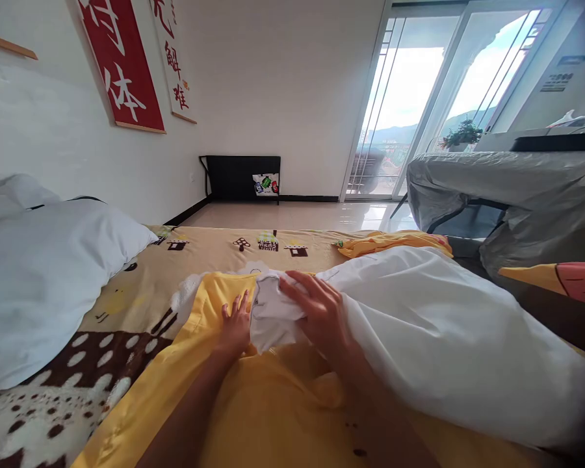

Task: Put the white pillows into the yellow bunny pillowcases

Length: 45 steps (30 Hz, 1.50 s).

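Note:
My left hand (236,326) lies with its fingers spread on the yellow fabric (219,292), right beside a small bunched piece of white cloth (273,318). My right hand (322,312) is closed over the upper right part of that white cloth, fingers across its top and thumb lower down. Whether the cloth joins the large white puffy bedding piece (433,331) to the right is hidden behind my hand. More yellow fabric spreads beneath both forearms towards me.
A white pillow (53,279) lies at the left on a patterned brown and beige blanket (209,246). Crumpled orange cloth (394,244) sits at the bed's far edge. Beyond are a plastic-covered table (468,169), a black panel (238,175) by the wall and sliding glass doors (409,97).

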Available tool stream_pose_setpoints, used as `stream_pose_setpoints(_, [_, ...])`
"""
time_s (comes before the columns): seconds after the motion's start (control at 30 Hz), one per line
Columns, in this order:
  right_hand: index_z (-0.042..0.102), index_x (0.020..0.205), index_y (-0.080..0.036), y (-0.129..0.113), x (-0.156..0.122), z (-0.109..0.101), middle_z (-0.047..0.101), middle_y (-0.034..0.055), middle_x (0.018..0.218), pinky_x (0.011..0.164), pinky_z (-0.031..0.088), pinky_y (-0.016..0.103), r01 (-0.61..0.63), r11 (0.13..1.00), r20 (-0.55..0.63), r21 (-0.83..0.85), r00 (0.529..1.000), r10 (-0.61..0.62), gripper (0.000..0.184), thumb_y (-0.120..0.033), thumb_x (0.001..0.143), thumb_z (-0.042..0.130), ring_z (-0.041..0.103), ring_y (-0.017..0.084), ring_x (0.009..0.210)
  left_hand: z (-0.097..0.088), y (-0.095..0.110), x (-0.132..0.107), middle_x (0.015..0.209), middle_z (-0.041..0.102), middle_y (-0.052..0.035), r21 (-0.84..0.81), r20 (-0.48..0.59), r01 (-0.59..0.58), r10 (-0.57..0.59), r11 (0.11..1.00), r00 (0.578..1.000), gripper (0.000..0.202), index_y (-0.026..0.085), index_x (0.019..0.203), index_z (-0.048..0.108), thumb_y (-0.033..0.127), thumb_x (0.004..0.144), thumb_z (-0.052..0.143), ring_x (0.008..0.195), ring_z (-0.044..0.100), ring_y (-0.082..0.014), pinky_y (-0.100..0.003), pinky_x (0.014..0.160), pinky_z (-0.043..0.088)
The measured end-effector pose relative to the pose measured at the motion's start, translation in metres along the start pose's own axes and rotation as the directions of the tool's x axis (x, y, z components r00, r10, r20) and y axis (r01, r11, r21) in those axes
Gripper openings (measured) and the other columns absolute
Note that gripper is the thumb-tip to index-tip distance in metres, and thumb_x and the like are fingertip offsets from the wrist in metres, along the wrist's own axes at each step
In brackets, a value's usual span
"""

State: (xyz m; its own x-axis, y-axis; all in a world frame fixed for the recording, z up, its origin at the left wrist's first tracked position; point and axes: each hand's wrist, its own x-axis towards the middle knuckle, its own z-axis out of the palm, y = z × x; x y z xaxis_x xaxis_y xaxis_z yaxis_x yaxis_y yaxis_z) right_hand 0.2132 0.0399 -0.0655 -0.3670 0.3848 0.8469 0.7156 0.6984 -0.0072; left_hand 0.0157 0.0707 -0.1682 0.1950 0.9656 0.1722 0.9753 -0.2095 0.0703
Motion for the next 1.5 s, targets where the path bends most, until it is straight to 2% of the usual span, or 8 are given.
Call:
stream_pose_setpoints(0.2, [0.07,0.092,-0.023,-0.005,-0.016,0.052,0.067,0.0064,0.105,0.08,0.042,0.034,0.035,0.997,0.625,-0.063,0.781,0.012,0.026,-0.01,0.085,0.048,0.059,0.02,0.09,-0.021,0.002,0.0,0.143,0.043,-0.0106,-0.061,-0.109,0.092,-0.098,0.994,0.989,0.04,0.025,0.113,0.063,0.015,0.088,0.034,0.131,0.036,-0.0275,-0.06,0.105,0.022])
stream_pose_setpoints(0.43, [0.071,0.086,-0.022,-0.015,-0.014,0.048,0.071,0.0034,0.091,0.074,0.039,0.029,-0.024,1.0,0.833,-0.004,0.552,0.016,0.024,-0.012,0.085,0.05,0.062,0.018,0.086,-0.037,0.006,0.005,0.14,0.048,-0.0048,-0.304,0.023,0.152,-0.152,0.94,0.988,0.059,0.026,0.124,0.056,0.004,0.073,0.036,0.128,0.041,-0.0202,-0.05,0.106,0.025])
stream_pose_setpoints(0.67, [0.06,0.118,-0.018,-0.004,-0.028,0.071,0.061,0.011,0.117,0.087,0.04,0.037,-0.186,0.963,0.611,-0.197,0.745,0.269,0.031,-0.017,0.091,0.045,0.052,0.024,0.11,-0.055,0.051,-0.012,0.14,0.047,-0.0029,-0.135,-0.134,0.024,-0.042,0.991,0.99,0.057,0.031,0.125,0.056,0.004,0.082,0.029,0.128,0.041,-0.0236,-0.056,0.106,0.021])
stream_pose_setpoints(0.87, [0.055,0.125,-0.012,0.006,-0.03,0.074,0.06,0.0115,0.121,0.097,0.038,0.034,-0.182,0.979,0.601,-0.093,0.773,0.201,0.035,-0.017,0.091,0.045,0.05,0.022,0.113,-0.059,0.062,-0.015,0.146,0.04,0.0011,-0.11,-0.118,-0.022,0.009,0.994,0.993,0.066,0.036,0.14,0.036,0.005,0.083,0.028,0.131,0.038,-0.0232,-0.057,0.107,0.02])
stream_pose_setpoints(1.07, [0.059,0.121,-0.012,-0.014,-0.004,0.021,0.054,0.0153,0.131,0.1,0.034,0.04,-0.128,0.986,0.661,-0.109,0.732,0.168,0.038,-0.008,0.089,0.039,0.046,0.025,0.122,-0.059,0.036,-0.007,0.147,0.038,0.0018,-0.119,-0.007,-0.023,0.023,0.993,1.0,0.06,0.036,0.141,0.033,0.011,0.087,0.029,0.133,0.038,-0.0214,-0.056,0.108,0.023])
stream_pose_setpoints(1.2, [0.068,0.095,-0.02,-0.024,0.006,-0.02,0.069,0.0071,0.097,0.087,0.038,0.033,-0.113,0.992,0.764,0.051,0.644,0.034,0.028,-0.007,0.081,0.047,0.06,0.02,0.095,-0.057,0.031,-0.011,0.148,0.035,-0.0095,0.074,0.043,0.048,-0.051,0.996,0.998,0.059,0.03,0.144,0.03,0.01,0.088,0.03,0.136,0.032,-0.0291,-0.06,0.106,0.025])
stream_pose_setpoints(1.33, [0.069,0.088,-0.024,-0.018,0.004,-0.038,0.07,0.0005,0.085,0.075,0.037,0.025,-0.12,0.972,0.805,0.204,0.585,-0.097,0.032,-0.004,0.07,0.053,0.06,0.015,0.081,-0.068,0.053,-0.025,0.134,0.049,-0.019,0.186,0.041,-0.015,0.008,0.983,0.999,0.044,0.015,0.12,0.06,0.008,0.086,0.033,0.124,0.046,-0.0325,-0.055,0.102,0.033])
stream_pose_setpoints(1.5, [0.065,0.066,-0.021,-0.001,0.002,-0.043,0.067,-0.0008,0.067,0.061,0.034,0.022,-0.282,0.944,0.765,0.17,0.641,0.054,0.031,0.0,0.065,0.043,0.054,0.012,0.063,-0.077,0.073,-0.035,0.095,0.068,-0.0139,-0.014,0.276,-0.134,0.132,0.991,0.952,0.027,0.013,0.097,0.064,0.013,0.083,0.041,0.09,0.064,-0.0256,-0.038,0.08,0.049])
